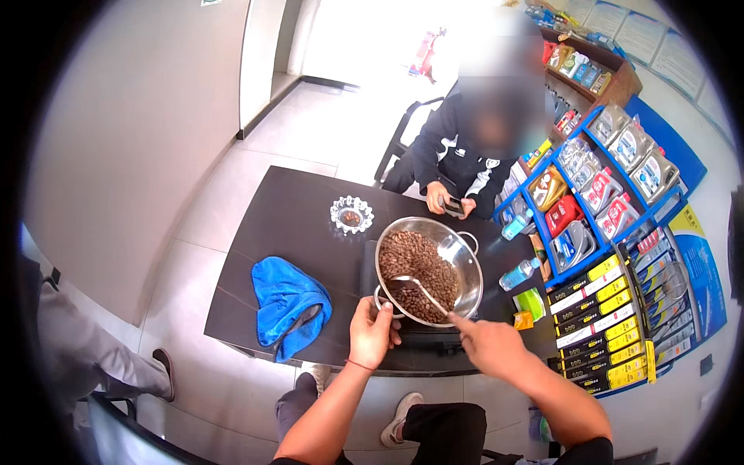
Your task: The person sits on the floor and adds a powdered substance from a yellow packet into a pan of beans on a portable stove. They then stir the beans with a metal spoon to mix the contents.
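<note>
A two-handled steel pot (470, 273) sits on the dark table, tilted a little toward me in the view. Many small brown bean-like pieces (415, 256) fill much of it; their exact kind I cannot make out. My left hand (372, 333) grips the near loop handle at the pot's left side, thumb on top. In my right hand (492, 346) is the end of a metal spoon (428, 293), its index finger stretched along the handle. The spoon's head rests among the brown pieces at the left of the pot, partly buried.
On the dark table (256, 225) lie a blue cloth (287, 302), a glass ashtray (351, 215), plastic bottles (519, 273) and a green packet (530, 304). Across it a person (457, 155) holds a phone (452, 205). Blue shelves (552, 225) with jugs and boxes stand right; another person's leg (116, 364) shows left.
</note>
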A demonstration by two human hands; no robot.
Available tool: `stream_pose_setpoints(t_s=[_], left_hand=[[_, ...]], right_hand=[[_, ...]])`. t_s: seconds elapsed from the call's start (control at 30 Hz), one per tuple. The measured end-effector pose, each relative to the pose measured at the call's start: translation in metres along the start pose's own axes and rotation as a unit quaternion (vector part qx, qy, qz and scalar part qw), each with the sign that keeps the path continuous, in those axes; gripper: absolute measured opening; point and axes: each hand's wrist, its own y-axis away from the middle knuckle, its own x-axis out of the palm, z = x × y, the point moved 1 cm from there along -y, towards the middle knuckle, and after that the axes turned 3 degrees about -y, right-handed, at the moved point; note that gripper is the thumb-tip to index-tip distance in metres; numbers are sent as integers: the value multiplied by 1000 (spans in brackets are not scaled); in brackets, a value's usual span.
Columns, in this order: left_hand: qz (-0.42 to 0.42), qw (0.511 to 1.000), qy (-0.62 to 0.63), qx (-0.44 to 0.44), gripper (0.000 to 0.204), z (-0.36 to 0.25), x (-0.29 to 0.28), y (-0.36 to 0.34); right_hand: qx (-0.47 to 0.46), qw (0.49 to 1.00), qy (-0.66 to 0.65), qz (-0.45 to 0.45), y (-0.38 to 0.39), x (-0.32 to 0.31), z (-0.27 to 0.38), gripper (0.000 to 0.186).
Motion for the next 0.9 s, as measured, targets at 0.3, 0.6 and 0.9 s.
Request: stream_pose_setpoints(t_s=[0.3, 0.6, 0.9], left_hand=[[14, 999, 32, -29, 26, 5, -10, -5], [27, 998, 34, -45, 15, -1, -13, -7], [50, 998, 37, -31, 11, 4, -16, -5]], right_hand=[[60, 986, -124, -90, -48, -8, -69, 41], [2, 997, -74, -9, -31, -8, -11, 40], [-21, 1000, -22, -5, 37, -35, 6, 41]])
